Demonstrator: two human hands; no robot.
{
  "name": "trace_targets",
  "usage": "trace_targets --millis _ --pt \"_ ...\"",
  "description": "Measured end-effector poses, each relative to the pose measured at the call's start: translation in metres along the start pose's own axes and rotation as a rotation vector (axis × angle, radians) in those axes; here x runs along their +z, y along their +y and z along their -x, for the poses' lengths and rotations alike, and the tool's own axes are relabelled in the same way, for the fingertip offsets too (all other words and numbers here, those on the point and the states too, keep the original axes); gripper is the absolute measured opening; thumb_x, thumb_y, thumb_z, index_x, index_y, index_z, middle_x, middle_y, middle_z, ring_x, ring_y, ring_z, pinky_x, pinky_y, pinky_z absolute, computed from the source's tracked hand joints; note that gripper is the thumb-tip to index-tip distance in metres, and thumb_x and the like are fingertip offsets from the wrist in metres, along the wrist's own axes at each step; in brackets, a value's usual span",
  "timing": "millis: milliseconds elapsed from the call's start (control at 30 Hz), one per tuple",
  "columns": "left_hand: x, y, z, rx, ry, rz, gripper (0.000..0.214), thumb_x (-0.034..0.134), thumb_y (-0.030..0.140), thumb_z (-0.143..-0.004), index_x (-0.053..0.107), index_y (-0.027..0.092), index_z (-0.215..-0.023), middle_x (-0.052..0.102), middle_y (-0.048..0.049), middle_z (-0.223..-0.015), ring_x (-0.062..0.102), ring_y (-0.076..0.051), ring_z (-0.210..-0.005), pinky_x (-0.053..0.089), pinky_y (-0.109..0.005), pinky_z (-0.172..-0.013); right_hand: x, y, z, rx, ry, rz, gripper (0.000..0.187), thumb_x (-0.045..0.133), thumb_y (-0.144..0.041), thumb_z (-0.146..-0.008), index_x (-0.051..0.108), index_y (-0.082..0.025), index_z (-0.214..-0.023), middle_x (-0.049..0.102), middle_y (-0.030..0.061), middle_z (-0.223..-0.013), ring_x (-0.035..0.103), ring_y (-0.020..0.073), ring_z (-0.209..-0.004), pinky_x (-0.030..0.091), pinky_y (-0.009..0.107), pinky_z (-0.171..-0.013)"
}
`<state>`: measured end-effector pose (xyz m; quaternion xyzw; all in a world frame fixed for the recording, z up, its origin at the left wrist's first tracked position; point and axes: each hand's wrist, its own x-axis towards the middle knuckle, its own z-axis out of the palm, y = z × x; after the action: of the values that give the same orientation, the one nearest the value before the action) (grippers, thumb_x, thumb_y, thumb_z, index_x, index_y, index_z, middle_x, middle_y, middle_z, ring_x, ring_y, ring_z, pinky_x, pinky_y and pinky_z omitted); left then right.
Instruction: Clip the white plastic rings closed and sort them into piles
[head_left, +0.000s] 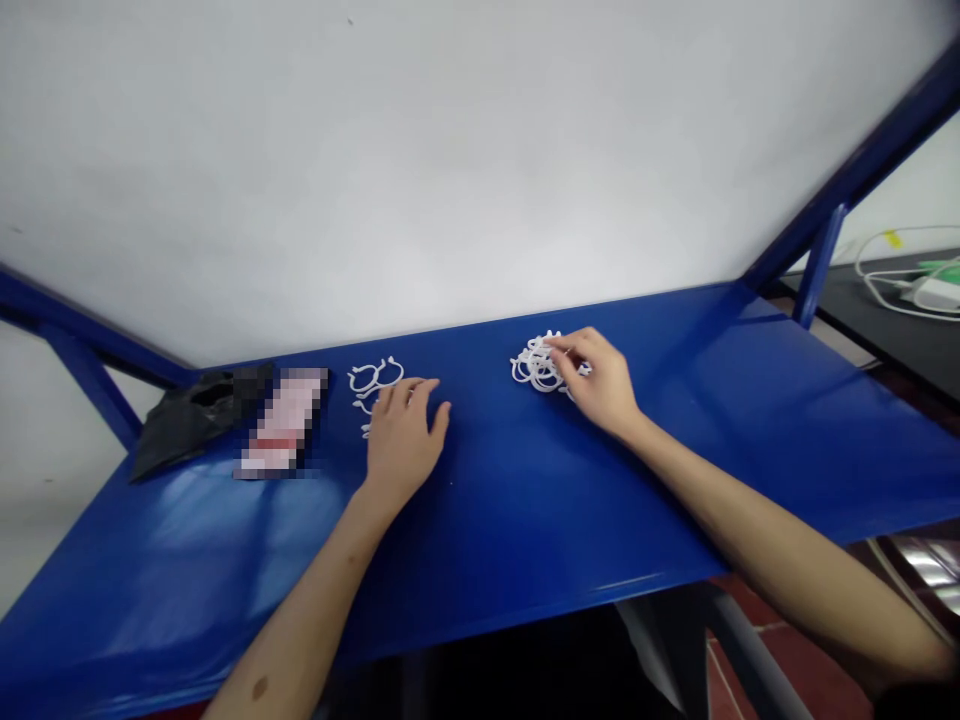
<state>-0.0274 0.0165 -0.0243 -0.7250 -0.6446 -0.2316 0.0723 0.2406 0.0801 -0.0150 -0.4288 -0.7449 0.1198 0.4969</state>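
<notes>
My left hand (403, 435) lies flat on the blue shelf (525, 500), fingers stretched out, next to a few separate white plastic clip rings (373, 378); its fingertips partly cover some of them. My right hand (596, 380) rests on a heap of several white clip rings (534, 366) at the middle back of the shelf, its fingers curled and pinching into the heap. Which ring the fingers hold is hidden.
A black plastic bag (196, 415) and a blurred pink-and-white packet (281, 422) lie at the left of the shelf. A white wall stands behind. Blue frame bars (821, 262) rise at the right; cables (911, 285) lie on a dark surface beyond.
</notes>
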Motion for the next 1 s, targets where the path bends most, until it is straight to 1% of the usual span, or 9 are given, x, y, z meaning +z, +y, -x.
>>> trace_targets --millis 67,167,300,400,567,667,767,900,1000 --pt "-0.002 -0.011 -0.003 -0.088 -0.061 -0.157 0.038 0.054 0.033 -0.094 0.064 0.013 -0.126 0.064 -0.0171 -0.123 0.055 -0.037 -0.117 0.047 -0.051 -0.096 -0.007 0.017 -0.010 0.161 0.103 0.033 0.019 0.059 -0.026 -0.092 0.071 -0.019 -0.106 0.068 0.0048 -0.090 0.059 0.0150 -0.070 0.051 0.033 -0.072" --pt "-0.005 -0.020 -0.005 -0.114 -0.160 -0.264 0.038 0.051 0.032 -0.094 0.065 0.014 -0.124 0.066 -0.0168 -0.120 0.054 -0.038 -0.115 0.046 -0.050 -0.091 -0.014 0.039 -0.019 0.361 0.181 0.028 0.022 0.061 -0.028 -0.086 0.069 -0.016 -0.103 0.071 0.0058 -0.087 0.061 0.0167 -0.073 0.051 0.034 -0.075" --pt "-0.007 -0.021 -0.005 -0.097 -0.199 -0.262 0.032 0.047 0.026 -0.095 0.067 0.016 -0.118 0.070 -0.0138 -0.116 0.055 -0.036 -0.112 0.044 -0.048 -0.090 -0.013 0.055 -0.019 0.430 0.063 0.098 0.019 0.059 -0.033 -0.084 0.070 -0.017 -0.087 0.073 0.0071 -0.084 0.063 0.0188 -0.074 0.050 0.035 -0.076" --pt "-0.009 -0.020 -0.004 -0.094 -0.190 -0.222 0.029 0.049 0.024 -0.095 0.068 0.018 -0.115 0.072 -0.0119 -0.112 0.056 -0.035 -0.109 0.042 -0.047 -0.088 -0.011 0.058 -0.018 0.425 -0.010 0.139 0.016 0.059 -0.030 -0.082 0.070 -0.018 -0.084 0.074 0.0065 -0.083 0.064 0.0195 -0.074 0.050 0.036 -0.077" --pt "-0.017 -0.019 -0.003 -0.074 -0.134 -0.135 0.022 0.055 0.026 -0.094 0.068 0.020 -0.111 0.076 -0.0089 -0.098 0.059 -0.033 -0.103 0.039 -0.045 -0.084 -0.015 0.054 -0.018 0.379 0.005 0.185 0.018 0.057 -0.031 -0.085 0.071 -0.019 -0.086 0.074 0.0076 -0.088 0.064 0.0216 -0.080 0.049 0.040 -0.081" --pt "-0.022 -0.019 -0.003 -0.070 -0.038 -0.075 0.018 0.060 0.025 -0.092 0.068 0.021 -0.108 0.076 -0.0065 -0.090 0.062 -0.031 -0.096 0.038 -0.043 -0.081 -0.017 0.045 -0.018 0.297 0.044 0.222 0.017 0.058 -0.030 -0.087 0.070 -0.019 -0.089 0.073 0.0082 -0.092 0.062 0.0226 -0.084 0.048 0.042 -0.084" --pt "-0.025 -0.015 -0.003 -0.052 0.120 -0.008 0.018 0.065 0.025 -0.091 0.067 0.021 -0.108 0.076 -0.0046 -0.086 0.062 -0.029 -0.089 0.039 -0.041 -0.080 -0.015 0.030 -0.015 0.177 0.066 0.243 0.014 0.058 -0.028 -0.090 0.070 -0.020 -0.092 0.072 0.0079 -0.093 0.060 0.0234 -0.088 0.047 0.042 -0.085" --pt "-0.023 0.000 0.000 0.136 0.341 0.145 0.022 0.068 0.028 -0.091 0.064 0.021 -0.112 0.075 -0.0019 -0.083 0.062 -0.024 -0.082 0.041 -0.039 -0.084 -0.007 0.000 -0.002 0.008 -0.001 0.172 0.011 0.057 -0.026 -0.095 0.068 -0.021 -0.095 0.070 0.0059 -0.092 0.059 0.0222 -0.089 0.048 0.041 -0.085" --pt "-0.018 0.016 0.006 0.316 0.382 0.232 0.028 0.072 0.027 -0.089 0.060 0.022 -0.115 0.075 0.0008 -0.082 0.061 -0.021 -0.080 0.043 -0.036 -0.083 0.001 -0.026 0.015 -0.035 -0.227 -0.054 0.014 0.057 -0.029 -0.098 0.065 -0.022 -0.107 0.067 0.0042 -0.091 0.062 0.0180 -0.083 0.051 0.036 -0.078"
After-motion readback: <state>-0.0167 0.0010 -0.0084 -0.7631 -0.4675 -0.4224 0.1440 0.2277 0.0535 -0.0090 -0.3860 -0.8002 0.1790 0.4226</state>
